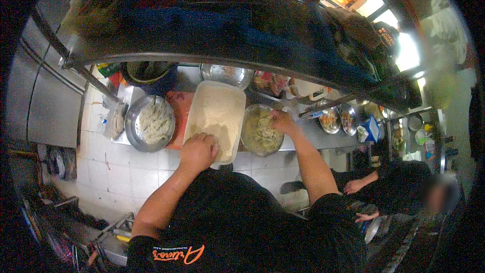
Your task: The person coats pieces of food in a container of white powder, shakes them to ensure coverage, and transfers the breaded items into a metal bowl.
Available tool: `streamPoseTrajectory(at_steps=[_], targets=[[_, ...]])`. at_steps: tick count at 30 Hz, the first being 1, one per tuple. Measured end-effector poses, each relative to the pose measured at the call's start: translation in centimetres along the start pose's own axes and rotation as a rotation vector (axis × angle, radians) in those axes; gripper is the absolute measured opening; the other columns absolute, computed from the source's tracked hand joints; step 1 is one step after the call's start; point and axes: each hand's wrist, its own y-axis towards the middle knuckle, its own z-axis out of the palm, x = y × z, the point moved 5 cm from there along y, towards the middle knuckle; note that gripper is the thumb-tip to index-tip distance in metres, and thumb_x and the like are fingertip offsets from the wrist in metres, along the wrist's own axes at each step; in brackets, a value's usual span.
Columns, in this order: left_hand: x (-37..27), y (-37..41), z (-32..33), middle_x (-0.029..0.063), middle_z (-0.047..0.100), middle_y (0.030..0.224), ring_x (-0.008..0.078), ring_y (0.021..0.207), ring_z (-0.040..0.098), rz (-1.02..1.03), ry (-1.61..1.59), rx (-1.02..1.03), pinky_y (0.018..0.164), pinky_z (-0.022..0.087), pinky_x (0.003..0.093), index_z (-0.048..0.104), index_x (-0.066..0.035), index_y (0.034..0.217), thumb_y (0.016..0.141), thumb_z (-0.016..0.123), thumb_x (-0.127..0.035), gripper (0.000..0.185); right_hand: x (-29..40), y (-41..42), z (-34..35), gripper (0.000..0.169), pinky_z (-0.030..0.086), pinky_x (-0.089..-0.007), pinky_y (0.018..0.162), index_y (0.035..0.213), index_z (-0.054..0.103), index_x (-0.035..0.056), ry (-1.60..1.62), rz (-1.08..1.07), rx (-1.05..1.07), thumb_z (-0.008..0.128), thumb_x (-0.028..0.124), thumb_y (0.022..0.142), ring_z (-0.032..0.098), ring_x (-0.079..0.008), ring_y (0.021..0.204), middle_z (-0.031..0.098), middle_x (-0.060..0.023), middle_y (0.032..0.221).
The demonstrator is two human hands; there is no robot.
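Observation:
A long white plastic tub [243, 115] of pale powder, perhaps flour or breadcrumbs [218, 102], lies before me. My left hand [199, 148] is at its near left part, knuckles up; its fingertips are hidden. To the right is a round metal bowl [261, 155] of yellowish wet mixture with pieces in it [261, 127]. My right hand [283, 122] reaches over its far right rim, fingertips at the mixture; whether they pinch anything is unclear. Left of the tub, a metal bowl [130, 131] contains pale coated strips [154, 119].
A shelf with a metal edge [212, 57] crosses above the table. Behind the tub are another metal bowl [227, 76] and a dark pot [147, 72]. Oval metal dishes of food [329, 121] stand to the right. A co-worker [401, 185] is at the lower right.

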Motion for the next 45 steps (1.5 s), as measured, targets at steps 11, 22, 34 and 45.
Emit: streamPoseTrajectory(at_steps=[11, 22, 34, 45], targets=[[-0.3, -0.1, -0.7, 0.0138, 0.07, 0.098, 0.0339, 0.097, 0.068, -0.025, 0.016, 0.072, 0.083, 0.056, 0.048, 0.069, -0.008, 0.098, 0.087, 0.065, -0.03, 0.024, -3.7, 1.2, 3.2, 0.042, 0.056, -0.044, 0.077, 0.122, 0.062, 0.0055, 0.334, 0.085, -0.225, 0.071, 0.032, 0.09, 0.067, -0.0304, 0.083, 0.071, -0.0116, 0.101], [0.1, -0.2, -0.5, 0.0135, 0.068, 0.095, 0.0348, 0.093, 0.068, -0.019, 0.01, 0.094, 0.081, 0.056, 0.0494, 0.07, -0.01, 0.098, 0.086, 0.065, -0.027, 0.022, 5.2, -2.5, 3.8, 0.055, 0.055, -0.0516, 0.091, 0.128, 0.059, 0.002, -0.08, -0.034, -0.388, 0.074, 0.033, 0.085, 0.069, -0.0438, 0.102, 0.073, -0.0242, 0.106], [1.3, -0.4, 2.0, 0.0177, 0.065, 0.126, 0.0376, 0.12, 0.06, -0.052, 0.006, 0.092, 0.103, 0.049, 0.0494, 0.067, -0.011, 0.125, 0.086, 0.067, -0.03, 0.044, 8.4, -1.8, -5.9, 0.041, 0.052, -0.0465, 0.1, 0.118, 0.067, 0.0062, -0.056, 0.063, -0.25, 0.073, 0.031, 0.086, 0.068, -0.0378, 0.11, 0.071, -0.0204, 0.117], [-0.3, 3.1, 3.6, 0.0206, 0.046, 0.156, 0.045, 0.143, 0.042, 0.083, 0.184, 0.422, 0.118, 0.03, 0.0635, 0.051, -0.02, 0.15, 0.085, 0.071, -0.048, 0.074, 23.4, -2.0, -5.4, 0.02, 0.054, -0.05, 0.092, 0.103, 0.066, 0.0069, -0.311, -0.345, -0.333, 0.064, 0.019, 0.086, 0.063, -0.036, 0.104, 0.069, -0.0153, 0.102]])
